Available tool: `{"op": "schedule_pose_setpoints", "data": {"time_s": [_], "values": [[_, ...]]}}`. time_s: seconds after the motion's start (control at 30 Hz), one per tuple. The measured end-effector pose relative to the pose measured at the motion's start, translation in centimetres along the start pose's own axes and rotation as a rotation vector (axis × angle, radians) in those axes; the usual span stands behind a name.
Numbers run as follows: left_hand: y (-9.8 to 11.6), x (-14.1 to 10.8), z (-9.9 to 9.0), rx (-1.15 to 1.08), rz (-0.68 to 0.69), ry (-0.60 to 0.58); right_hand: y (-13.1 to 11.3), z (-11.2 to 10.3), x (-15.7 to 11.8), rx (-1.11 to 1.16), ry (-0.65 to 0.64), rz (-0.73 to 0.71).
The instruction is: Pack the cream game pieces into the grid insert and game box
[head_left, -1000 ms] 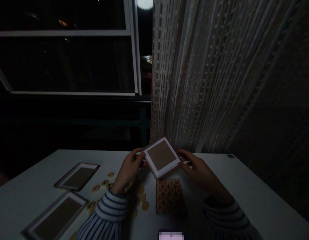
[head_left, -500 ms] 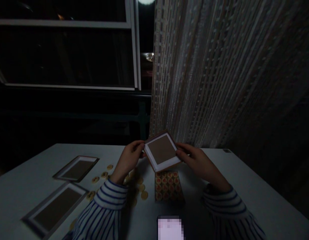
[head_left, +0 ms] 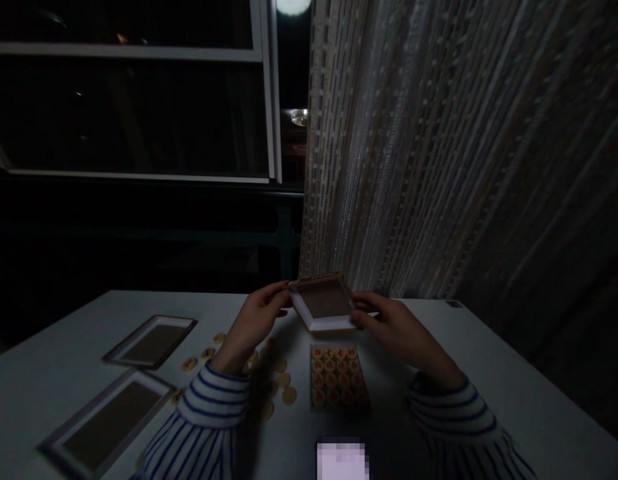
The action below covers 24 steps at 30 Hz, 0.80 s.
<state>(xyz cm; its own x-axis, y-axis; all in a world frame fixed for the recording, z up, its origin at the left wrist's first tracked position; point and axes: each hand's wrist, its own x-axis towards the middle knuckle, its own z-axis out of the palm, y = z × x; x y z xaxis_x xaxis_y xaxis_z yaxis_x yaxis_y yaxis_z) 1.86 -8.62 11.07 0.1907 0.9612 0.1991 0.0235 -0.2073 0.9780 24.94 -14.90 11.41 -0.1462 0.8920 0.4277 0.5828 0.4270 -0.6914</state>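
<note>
Between my two hands a shallow box lid (head_left: 325, 301) is held up over the table, its hollow brown inside with white walls turned toward me. My left hand (head_left: 256, 317) pinches its left corner, and my right hand (head_left: 389, 323) grips the right corner. Just below the lid lies a box of Chinese chess pieces (head_left: 339, 377), set in rows with red characters facing up. Loose round chess pieces (head_left: 289, 395) are scattered on the table around my left forearm, some hidden behind it.
On the left of the white table (head_left: 493, 393) lie two open, shallow box parts, a farther one (head_left: 151, 341) and a nearer one (head_left: 111, 423). A blurred-out phone-like screen (head_left: 343, 460) is at the front edge. Behind the table hang a bead curtain (head_left: 389, 147) and a dark window.
The lid has tilted in my hands, so its inside now looks flatter and its lower edge sits higher, baring the top row of chess pieces. Both hands keep their hold.
</note>
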Motion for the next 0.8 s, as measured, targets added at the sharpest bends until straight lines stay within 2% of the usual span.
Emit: {"op": "schedule_pose_setpoints", "data": {"time_s": [0.27, 0.63, 0.8], "values": [[-0.12, -0.06, -0.24, -0.102, 0.003, -0.052, -0.79, -0.19, -0.02, -0.159, 0.014, -0.038], [0.15, -0.06, -0.21, -0.122, -0.022, 0.039, -0.62, -0.04, -0.08, -0.328, 0.039, -0.059], [-0.02, -0.05, -0.21, -0.164, -0.049, 0.05, -0.16, 0.32, -0.18, -0.434, 0.084, -0.138]]}}
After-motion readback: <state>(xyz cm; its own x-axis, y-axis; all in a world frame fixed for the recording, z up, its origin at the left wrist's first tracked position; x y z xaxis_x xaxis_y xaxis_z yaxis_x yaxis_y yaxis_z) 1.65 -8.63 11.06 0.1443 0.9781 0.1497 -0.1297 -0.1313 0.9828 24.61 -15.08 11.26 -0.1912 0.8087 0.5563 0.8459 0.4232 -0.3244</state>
